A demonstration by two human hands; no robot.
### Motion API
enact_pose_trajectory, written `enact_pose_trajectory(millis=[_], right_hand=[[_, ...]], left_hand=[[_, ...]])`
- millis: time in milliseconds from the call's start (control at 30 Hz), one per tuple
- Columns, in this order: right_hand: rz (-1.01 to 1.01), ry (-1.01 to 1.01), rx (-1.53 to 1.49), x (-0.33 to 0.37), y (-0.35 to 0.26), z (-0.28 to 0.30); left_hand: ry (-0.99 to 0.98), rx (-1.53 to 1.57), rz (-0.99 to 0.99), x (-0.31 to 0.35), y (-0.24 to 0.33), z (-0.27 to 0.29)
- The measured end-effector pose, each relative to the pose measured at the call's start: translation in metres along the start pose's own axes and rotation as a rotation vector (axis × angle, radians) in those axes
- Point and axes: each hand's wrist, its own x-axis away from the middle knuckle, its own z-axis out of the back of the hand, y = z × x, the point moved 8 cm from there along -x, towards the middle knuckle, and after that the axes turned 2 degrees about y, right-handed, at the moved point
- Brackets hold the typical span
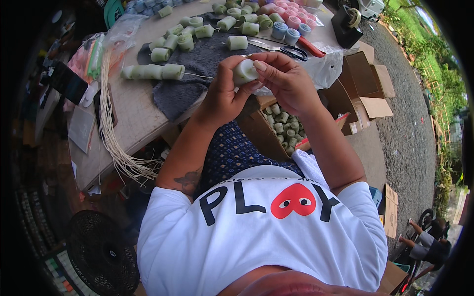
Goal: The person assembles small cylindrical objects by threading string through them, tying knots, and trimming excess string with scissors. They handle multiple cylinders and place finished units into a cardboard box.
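My left hand (221, 94) grips a pale green votive candle (244, 73) above the near edge of the table. My right hand (290, 81) is closed at the candle's other end, thumb and forefinger pinching at its rim; whether they also hold the wick is hidden. A thin white wick (198, 75) runs from my left hand to a row of green candles (153, 72) joined end to end on the table. Beyond my hands, several loose green candles (185, 42) lie on a dark grey towel (174, 99), some with wick ends sticking out.
Scissors (281, 49) and a tape dispenser (347, 25) lie beyond my right hand, near blue (292, 36) and pink candles (293, 21). A bundle of white wicks (109, 126) hangs over the table's left edge. Below stands a cardboard box (260, 129) of green candles. A black fan (102, 252) stands lower left.
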Motion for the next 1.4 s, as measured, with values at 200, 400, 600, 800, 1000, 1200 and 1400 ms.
enact_pose_trajectory(millis=[200,400,600,800,1000,1200,1400], right_hand=[[0.215,-0.063,0.279,0.004,-0.014,-0.013],[0.423,-0.055,0.614,0.009,-0.015,-0.022],[0.517,-0.028,0.62,0.011,-0.015,-0.021],[0.46,-0.041,0.504,0.004,-0.012,-0.023],[0.446,-0.03,0.47,0.0,-0.008,-0.024],[0.447,-0.035,0.473,-0.003,-0.011,-0.029],[0.428,-0.008,0.695,-0.006,-0.014,-0.026]], left_hand=[[-0.021,-0.126,0.004,0.001,-0.007,0.004],[-0.041,-0.004,0.101,0.008,-0.011,0.006],[-0.053,0.531,0.224,0.016,-0.02,0.009],[-0.088,0.464,0.221,0.011,-0.029,0.023],[-0.033,0.466,0.203,0.013,-0.037,0.024],[-0.011,0.488,0.241,0.014,-0.038,0.028],[0.002,-0.117,0.037,0.0,-0.015,0.042]])
